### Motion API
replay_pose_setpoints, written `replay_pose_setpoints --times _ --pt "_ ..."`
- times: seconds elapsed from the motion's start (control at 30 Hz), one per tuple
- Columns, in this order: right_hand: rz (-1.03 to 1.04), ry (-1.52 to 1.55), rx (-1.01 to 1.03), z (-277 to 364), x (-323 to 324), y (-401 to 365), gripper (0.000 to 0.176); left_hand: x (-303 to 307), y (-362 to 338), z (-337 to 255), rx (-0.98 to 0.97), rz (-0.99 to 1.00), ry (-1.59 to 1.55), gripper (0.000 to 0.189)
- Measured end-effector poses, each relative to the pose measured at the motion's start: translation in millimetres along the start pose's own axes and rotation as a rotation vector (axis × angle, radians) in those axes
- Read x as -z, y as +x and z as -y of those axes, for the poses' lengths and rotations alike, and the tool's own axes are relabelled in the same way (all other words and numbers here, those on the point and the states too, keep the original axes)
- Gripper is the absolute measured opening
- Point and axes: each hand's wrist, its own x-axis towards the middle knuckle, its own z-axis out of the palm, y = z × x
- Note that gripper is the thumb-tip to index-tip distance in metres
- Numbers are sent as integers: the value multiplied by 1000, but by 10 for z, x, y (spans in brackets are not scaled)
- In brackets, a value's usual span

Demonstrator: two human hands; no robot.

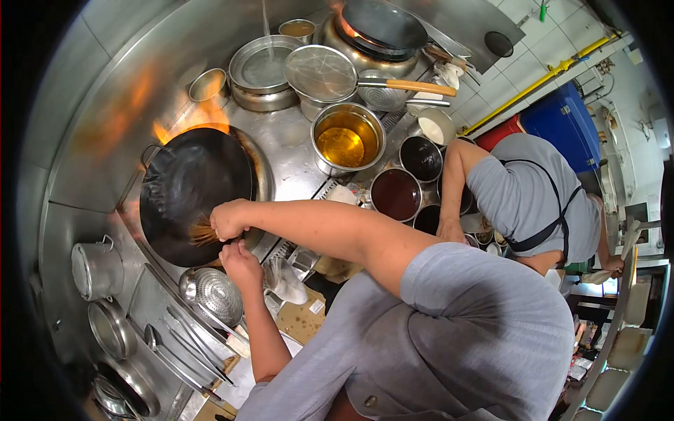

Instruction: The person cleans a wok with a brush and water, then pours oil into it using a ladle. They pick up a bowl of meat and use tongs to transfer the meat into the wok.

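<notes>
A black wok sits tilted over a burner at the left, with flames behind its far rim. My right hand is closed round a bamboo wok brush, whose bristles rest against the inside of the wok. Just below it, my left hand is closed at the near edge of the wok; the part it grips is hidden under the fingers. A loop handle shows on the wok's far side. Next to my left hand lies a white cloth.
A pot of yellow oil, a wood-handled strainer and a second wok over fire stand behind. Pots of dark sauce are at the right, near a co-worker. A perforated ladle and a lidded pot are at the lower left.
</notes>
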Motion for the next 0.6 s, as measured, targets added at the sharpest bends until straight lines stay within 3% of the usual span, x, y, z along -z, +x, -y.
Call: replay_pose_setpoints --times 0.2,0.27,0.33,0.37,0.6 --pt "-8 -103 4 41 -86 -17 51 -17 -14 -12 -11 -15 11 18" --pt "-75 -147 65 50 -115 -48 28 39 -1 -82 -22 -19 -17 18" --pt "-52 -154 36 51 -114 -24 35 35 -10 -54 -21 -6 -20 18" --pt "-28 -160 5 46 -114 -18 50 29 -13 -40 -18 7 -24 18" --pt "-32 -129 -11 48 -84 -104 46 1 -18 -14 -25 -9 -18 15"
